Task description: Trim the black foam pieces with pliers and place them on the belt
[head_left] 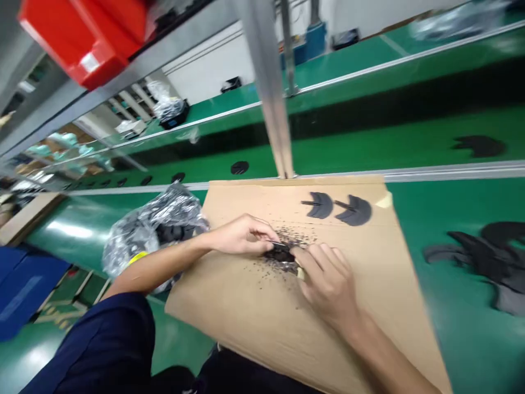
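Both of my hands meet over a pile of tiny black bits [283, 253] on a sheet of cardboard [229, 295]. Between the thumb and fingertips of my left hand [246, 235] is a small thin dark piece [277, 243] with a light edge. My right hand [326, 276] has its fingers curled, their tips at the right side of the pile. A pale yellowish bit [301, 273] shows under those fingers; what they grip is hidden. Two dark, curved, fan-shaped pieces, one left [320, 205] and one right [354, 210], lie flat farther back on the cardboard.
A clear plastic bag [137, 232] of dark pieces stands left of the cardboard. More black pieces [488, 257] lie on the green table to the right. Behind runs a green conveyor belt [348, 148] carrying dark pieces. A metal post [270, 93] rises at the cardboard's far edge; a red bin [86, 41] hangs upper left.
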A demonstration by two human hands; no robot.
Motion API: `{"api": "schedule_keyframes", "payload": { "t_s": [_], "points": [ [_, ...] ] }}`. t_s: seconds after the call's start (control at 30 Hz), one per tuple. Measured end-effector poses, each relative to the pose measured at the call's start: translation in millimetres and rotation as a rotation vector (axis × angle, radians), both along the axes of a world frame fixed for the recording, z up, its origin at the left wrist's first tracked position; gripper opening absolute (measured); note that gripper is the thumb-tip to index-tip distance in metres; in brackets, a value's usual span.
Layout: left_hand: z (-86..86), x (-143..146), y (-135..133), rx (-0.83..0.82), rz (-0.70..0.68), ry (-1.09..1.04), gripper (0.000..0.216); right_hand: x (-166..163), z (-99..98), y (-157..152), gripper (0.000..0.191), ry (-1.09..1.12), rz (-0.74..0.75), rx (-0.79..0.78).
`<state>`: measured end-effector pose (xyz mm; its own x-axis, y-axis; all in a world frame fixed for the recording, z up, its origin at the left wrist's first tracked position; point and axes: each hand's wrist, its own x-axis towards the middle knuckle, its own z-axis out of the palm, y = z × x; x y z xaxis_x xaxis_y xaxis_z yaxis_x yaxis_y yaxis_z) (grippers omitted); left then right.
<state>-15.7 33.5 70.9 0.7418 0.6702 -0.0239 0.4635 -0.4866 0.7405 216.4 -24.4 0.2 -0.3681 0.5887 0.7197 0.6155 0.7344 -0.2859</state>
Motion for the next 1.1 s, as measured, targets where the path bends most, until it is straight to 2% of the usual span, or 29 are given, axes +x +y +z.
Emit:
{"api": "schedule_keyframes", "payload": {
  "t_s": [0.1, 0.2, 0.27, 0.33, 0.4, 0.5, 0.6, 0.73, 0.9, 0.97, 1.03, 1.1],
  "points": [
    [-9.3, -46.1, -21.5, -0.050, 0.049, 0.088, 0.029, -6.2, -6.1, 5.1, 0.020, 0.054, 0.154, -0.134],
    [-8.4, -112.0, -33.7, 0.063, 0.267, 0.485, 0.024, -11.6, -8.5, 10.6, 0.005, 0.124, 0.183, -0.260],
    [-7.3, -153.0, -39.2, 0.117, 0.435, 0.714, 0.024, -13.3, -7.7, 12.7, 0.006, 0.163, 0.160, -0.333],
    [-11.3, -181.1, -40.9, 0.135, 0.542, 0.784, 0.022, -13.7, -6.7, 13.9, 0.013, 0.181, 0.128, -0.381],
    [-21.1, -193.5, -38.6, 0.151, 0.608, 0.769, 0.025, -13.6, -6.6, 14.7, 0.015, 0.184, 0.107, -0.411],
    [-38.3, -190.9, -31.5, 0.178, 0.681, 0.732, 0.032, -13.2, -7.4, 15.4, 0.017, 0.192, 0.097, -0.467],
    [-44.7, -182.7, -27.2, 0.203, 0.738, 0.696, 0.022, -12.5, -5.4, 15.5, 0.021, 0.238, 0.074, -0.595],
    [-34.5, -180.8, -30.5, 0.237, 0.798, 0.653, 0.009, -11.2, 2.0, 16.0, 0.032, 0.355, 0.057, -0.806],
    [-14.5, -178.0, -45.7, 0.244, 0.837, 0.592, 0.009, -9.2, 7.4, 18.7, 0.044, 0.496, 0.030, -0.967],
    [-8.1, -170.4, -54.6, 0.231, 0.865, 0.485, 0.011, -8.7, 8.1, 18.6, 0.046, 0.530, 0.031, -1.002],
    [-4.8, -156.3, -62.1, 0.217, 0.878, 0.260, 0.020, -9.0, 9.1, 17.2, 0.045, 0.560, 0.046, -1.030],
    [-6.2, -134.7, -65.1, 0.206, 0.817, 0.005, 0.031, -10.3, 10.2, 14.7, 0.043, 0.598, 0.069, -1.058]
  ]
}}
